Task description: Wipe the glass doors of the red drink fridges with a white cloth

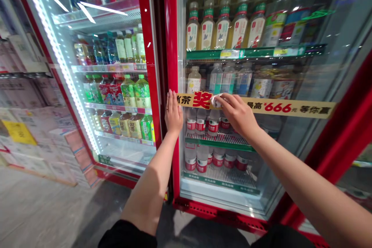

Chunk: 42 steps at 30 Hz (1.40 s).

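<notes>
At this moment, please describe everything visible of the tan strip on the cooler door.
The tan strip is long and narrow, looks like plastic or paper, and bears black and red characters, including a red 666. It runs across the glass door, sloping slightly down rightward. The left hand lies flat at its left end; the right hand holds a crumpled white wad over it, hiding some lettering.

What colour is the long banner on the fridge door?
The banner is tan with red and black writing; head view shows it best.
</notes>
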### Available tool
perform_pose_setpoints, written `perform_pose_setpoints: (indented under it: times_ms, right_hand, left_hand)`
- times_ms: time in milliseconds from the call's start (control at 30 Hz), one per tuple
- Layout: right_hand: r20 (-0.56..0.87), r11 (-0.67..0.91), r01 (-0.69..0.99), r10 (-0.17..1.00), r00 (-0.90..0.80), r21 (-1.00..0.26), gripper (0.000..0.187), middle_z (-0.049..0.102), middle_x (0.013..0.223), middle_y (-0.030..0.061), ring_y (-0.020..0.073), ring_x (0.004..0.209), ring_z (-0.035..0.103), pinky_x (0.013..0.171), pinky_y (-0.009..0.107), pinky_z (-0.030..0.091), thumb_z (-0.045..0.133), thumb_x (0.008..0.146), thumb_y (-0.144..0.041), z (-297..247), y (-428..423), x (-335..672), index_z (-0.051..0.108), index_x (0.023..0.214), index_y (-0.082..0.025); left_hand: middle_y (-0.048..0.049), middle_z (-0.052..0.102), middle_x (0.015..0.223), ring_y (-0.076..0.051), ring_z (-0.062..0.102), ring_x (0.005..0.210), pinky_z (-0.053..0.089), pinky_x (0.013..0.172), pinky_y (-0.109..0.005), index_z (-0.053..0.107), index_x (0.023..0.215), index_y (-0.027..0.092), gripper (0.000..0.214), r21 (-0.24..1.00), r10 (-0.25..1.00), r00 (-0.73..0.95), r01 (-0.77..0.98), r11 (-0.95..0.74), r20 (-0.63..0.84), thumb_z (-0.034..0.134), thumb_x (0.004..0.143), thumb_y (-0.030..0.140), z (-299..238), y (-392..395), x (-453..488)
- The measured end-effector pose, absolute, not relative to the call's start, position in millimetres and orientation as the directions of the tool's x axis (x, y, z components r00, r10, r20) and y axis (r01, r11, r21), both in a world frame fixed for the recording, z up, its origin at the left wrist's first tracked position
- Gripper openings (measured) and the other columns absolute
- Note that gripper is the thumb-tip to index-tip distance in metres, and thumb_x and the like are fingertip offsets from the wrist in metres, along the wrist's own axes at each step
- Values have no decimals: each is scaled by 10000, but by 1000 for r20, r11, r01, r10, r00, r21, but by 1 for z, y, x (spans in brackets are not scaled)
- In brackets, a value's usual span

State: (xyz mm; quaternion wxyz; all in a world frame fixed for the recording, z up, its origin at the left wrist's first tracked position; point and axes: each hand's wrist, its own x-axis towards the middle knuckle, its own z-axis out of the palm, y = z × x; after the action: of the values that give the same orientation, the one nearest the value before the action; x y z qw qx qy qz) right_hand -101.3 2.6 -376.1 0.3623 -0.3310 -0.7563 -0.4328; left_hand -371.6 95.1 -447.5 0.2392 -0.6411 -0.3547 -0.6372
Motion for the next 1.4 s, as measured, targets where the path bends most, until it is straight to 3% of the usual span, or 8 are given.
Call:
perform_pose_setpoints:
  times_ms: [167, 467, 700, 900, 1033, 1100, 1267, 1400]
  right_hand:
    - [941, 419, 880, 142, -307, 224, 511, 713, 1340, 140, 316, 1153, 667, 950, 506, 653, 475, 1043, -115, -360, 18, -129, 621, 1510, -260]
    - [709, 458, 724, 247, -661, 515, 571, 707, 1404, 170, 301, 1153, 659, 949, 458, 654, 483, 1025, -75, -380, 3, -132, 562, 1580, -184]
    - [893, 408, 855, 174, -416, 319, 516, 709, 1317, 168, 325, 1134, 637, 937, 516, 650, 451, 1063, -131, -359, 16, -146, 582, 1554, -221]
    - [733, 466, 729, 219, -644, 501, 455, 718, 1320, 183, 310, 1101, 643, 930, 472, 627, 462, 1067, -120, -348, 24, -186, 639, 1485, -143]
    - [576, 466, 580, 170, -800, 668, 434, 736, 1346, 153, 289, 1129, 650, 980, 459, 598, 504, 1055, -91, -352, 20, -163, 675, 1448, -159]
    - [579, 425, 590, 170, -797, 687, 427, 744, 1342, 149, 290, 1104, 647, 925, 457, 597, 490, 1074, -118, -350, 20, -150, 667, 1459, -170]
    - [763, 373, 759, 174, -623, 534, 444, 738, 1319, 157, 294, 1060, 647, 853, 455, 601, 448, 1095, -157, -331, 32, -170, 627, 1501, -180]
    - [830, 424, 797, 161, -534, 430, 455, 716, 1331, 160, 296, 1150, 646, 931, 452, 622, 433, 1094, -137, -322, 41, -220, 623, 1505, -193]
  left_hand:
    - [-15, 148, 1859, -197, 161, 1721, 314, 1408, -463, -4, 1776, 340, 670, 132, 136, -61, 783, -608, 989, 270, 1166, 299, -448, 96, -371]
    - [-31, 148, 1858, -194, 176, 1719, 289, 1419, -464, -29, 1776, 312, 669, 129, 119, -73, 805, -579, 990, 253, 1169, 319, -450, 95, -369]
    - [-28, 160, 1856, -190, 198, 1715, 268, 1424, -450, -2, 1779, 307, 660, 176, 113, -136, 798, -576, 984, 254, 1171, 312, -449, 95, -368]
    - [-45, 157, 1853, -167, 203, 1707, 294, 1412, -412, -19, 1779, 283, 666, 216, 121, -179, 802, -557, 976, 257, 1174, 317, -455, 98, -371]
    - [-45, 174, 1846, -171, 228, 1700, 317, 1404, -407, -22, 1778, 284, 676, 260, 135, -223, 777, -573, 965, 278, 1174, 332, -460, 101, -372]
    - [-43, 183, 1843, -177, 242, 1697, 329, 1398, -403, -21, 1779, 282, 676, 264, 146, -220, 774, -576, 964, 276, 1174, 337, -461, 102, -371]
    - [-40, 173, 1846, -198, 227, 1701, 333, 1393, -406, -51, 1777, 274, 683, 294, 203, -216, 783, -549, 955, 261, 1175, 352, -463, 104, -371]
    - [-51, 192, 1849, -211, 254, 1700, 318, 1402, -402, 15, 1784, 279, 664, 312, 221, -224, 758, -573, 949, 270, 1182, 389, -465, 106, -372]
